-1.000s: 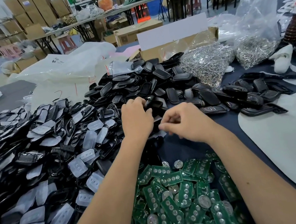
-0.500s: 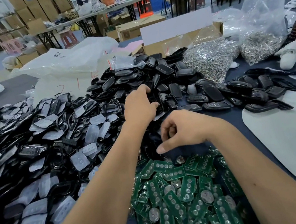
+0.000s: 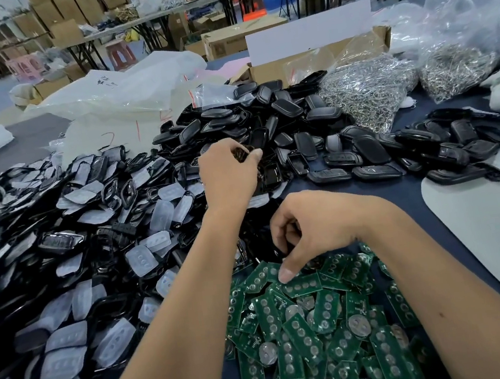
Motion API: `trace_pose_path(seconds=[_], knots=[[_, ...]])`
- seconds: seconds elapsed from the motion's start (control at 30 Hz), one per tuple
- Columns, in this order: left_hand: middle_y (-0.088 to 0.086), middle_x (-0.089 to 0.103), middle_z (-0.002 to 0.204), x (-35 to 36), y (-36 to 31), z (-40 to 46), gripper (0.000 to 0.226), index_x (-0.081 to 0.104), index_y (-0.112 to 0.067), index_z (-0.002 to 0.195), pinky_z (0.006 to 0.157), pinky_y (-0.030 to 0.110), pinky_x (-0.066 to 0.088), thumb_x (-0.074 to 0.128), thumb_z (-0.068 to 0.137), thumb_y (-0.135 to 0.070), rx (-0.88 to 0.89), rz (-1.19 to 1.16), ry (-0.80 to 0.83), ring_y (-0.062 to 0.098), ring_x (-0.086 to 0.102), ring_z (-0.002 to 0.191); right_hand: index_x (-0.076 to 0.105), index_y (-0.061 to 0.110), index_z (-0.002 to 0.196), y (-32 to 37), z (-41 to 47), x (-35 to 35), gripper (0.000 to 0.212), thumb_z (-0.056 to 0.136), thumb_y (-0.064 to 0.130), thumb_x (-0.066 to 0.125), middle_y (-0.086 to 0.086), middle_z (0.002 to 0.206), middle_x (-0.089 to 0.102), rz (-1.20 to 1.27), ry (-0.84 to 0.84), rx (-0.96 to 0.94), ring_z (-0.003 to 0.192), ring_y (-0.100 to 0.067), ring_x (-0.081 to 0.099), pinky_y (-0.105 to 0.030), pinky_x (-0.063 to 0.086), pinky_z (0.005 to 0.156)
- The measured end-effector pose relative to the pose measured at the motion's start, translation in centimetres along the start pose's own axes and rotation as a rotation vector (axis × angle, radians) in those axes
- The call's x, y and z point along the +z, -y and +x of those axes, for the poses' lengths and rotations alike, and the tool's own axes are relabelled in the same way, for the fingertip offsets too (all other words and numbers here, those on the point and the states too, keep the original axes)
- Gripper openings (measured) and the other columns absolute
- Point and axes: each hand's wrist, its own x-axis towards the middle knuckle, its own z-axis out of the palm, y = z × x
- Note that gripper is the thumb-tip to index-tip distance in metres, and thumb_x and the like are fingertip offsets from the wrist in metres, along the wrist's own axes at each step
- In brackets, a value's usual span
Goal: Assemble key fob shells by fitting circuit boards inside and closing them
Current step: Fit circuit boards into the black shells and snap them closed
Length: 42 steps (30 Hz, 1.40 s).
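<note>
A heap of green circuit boards (image 3: 323, 322) lies on the dark table in front of me. My right hand (image 3: 314, 228) hovers over its far edge, fingers curled, thumb tip touching a green board (image 3: 302, 285); what the fingers hold is hidden. My left hand (image 3: 229, 173) reaches into the pile of black key fob shells (image 3: 265, 123) and grips a black shell (image 3: 245, 153) at its fingertips. A large spread of black shell halves with grey button pads (image 3: 68, 245) covers the left side.
Two clear bags of metal key rings (image 3: 369, 94) sit at the back right, beside a cardboard box (image 3: 313, 53). White plastic bags (image 3: 121, 91) lie at the back left. A white sheet (image 3: 497, 245) covers the table on the right.
My left hand moved forward from near the right hand into the black shell pile and closed on a shell. My right hand dropped back toward me onto the far edge of the circuit boards.
</note>
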Motion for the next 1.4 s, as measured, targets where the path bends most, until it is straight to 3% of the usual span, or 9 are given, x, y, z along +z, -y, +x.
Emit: trace_pose_path(seconds=[0.07,0.2,0.33,0.43,0.57,0.7,0.93,1.1,1.4], knots=[[-0.002,0.067,0.065,-0.4,0.2,-0.4,0.024,0.071,-0.017,0.081,0.068,0.025,0.05,0.072,0.094,-0.037,-0.052,-0.096,-0.01,0.015,0.069,0.062,0.071,0.021,0.079,0.0,0.2,0.2,0.038,0.066,0.047,0.096,0.011,0.058,0.06,-0.019,-0.006,-0.006,0.049,-0.003,0.051,-0.014,0.037,0.047],[-0.001,0.065,0.056,-1.2,1.1,-1.5,0.023,0.07,-0.011,0.083,0.048,0.019,0.047,0.068,0.099,-0.027,-0.26,-0.375,-0.015,0.006,0.063,0.045,0.072,0.028,0.08,-0.2,0.6,0.7,0.027,0.073,0.043,0.094,0.014,0.066,0.064,0.021,-0.041,-0.041,0.053,0.001,0.052,-0.013,0.039,0.051],[-0.005,0.07,0.072,-1.9,2.3,-2.2,0.01,0.071,-0.013,0.091,0.063,0.027,0.058,0.063,0.098,-0.011,-0.422,-0.5,-0.031,0.007,0.068,0.052,0.077,0.025,0.08,-0.7,0.8,0.6,0.012,0.084,0.026,0.088,0.011,0.071,0.069,0.165,-0.124,-0.107,0.062,-0.001,0.057,-0.019,0.047,0.063],[0.01,0.074,0.099,-2.5,2.9,-2.9,0.019,0.073,-0.015,0.095,0.079,0.036,0.063,0.058,0.098,-0.004,-0.459,-0.594,0.027,0.015,0.075,0.064,0.07,0.01,0.088,-1.2,0.8,0.5,0.009,0.095,0.012,0.075,-0.003,0.078,0.071,0.466,-0.315,-0.186,0.067,-0.009,0.064,-0.026,0.054,0.063],[0.016,0.072,0.1,-3.3,3.3,-3.8,0.022,0.077,-0.014,0.094,0.064,0.026,0.062,0.064,0.095,0.003,-0.453,-0.672,0.086,0.025,0.078,0.068,0.067,0.007,0.103,-1.4,1.8,1.2,0.012,0.104,0.0,0.057,-0.017,0.084,0.066,0.836,-0.601,-0.209,0.064,-0.019,0.062,-0.024,0.05,0.052],[0.016,0.075,0.092,-3.8,3.2,-4.7,0.018,0.076,-0.011,0.099,0.058,0.019,0.056,0.068,0.093,0.004,-0.416,-0.705,0.144,0.025,0.077,0.066,0.075,0.026,0.12,-1.5,2.8,1.8,0.04,0.104,-0.005,0.055,-0.008,0.085,0.064,0.79,-0.733,-0.246,0.066,-0.012,0.053,-0.022,0.044,0.056],[0.016,0.075,0.093,-3.4,3.0,-5.1,0.021,0.077,-0.008,0.101,0.073,0.03,0.064,0.059,0.099,0.002,-0.411,-0.739,0.247,0.028,0.077,0.072,0.077,0.033,0.106,-1.6,3.5,3.0,0.028,0.099,0.01,0.064,0.005,0.071,0.066,0.552,-0.935,-0.158,0.057,-0.014,0.059,-0.029,0.051,0.058],[0.009,0.079,0.085,-2.9,3.0,-5.3,0.026,0.078,-0.009,0.095,0.079,0.035,0.065,0.055,0.1,0.002,-0.421,-0.775,0.261,0.026,0.077,0.07,0.072,0.018,0.107,-1.3,3.7,3.5,0.016,0.095,0.009,0.073,-0.005,0.079,0.068,0.545,-0.975,-0.095,0.055,-0.02,0.069,-0.041,0.061,0.055],[0.015,0.079,0.09,-3.0,2.9,-5.4,0.023,0.076,-0.001,0.098,0.071,0.027,0.062,0.053,0.099,0.004,-0.449,-0.878,0.261,0.026,0.078,0.077,0.073,0.012,0.092,-1.0,3.7,3.7,0.007,0.091,0.008,0.079,-0.002,0.074,0.074,0.63,-0.99,-0.102,0.054,-0.023,0.07,-0.034,0.059,0.049]])
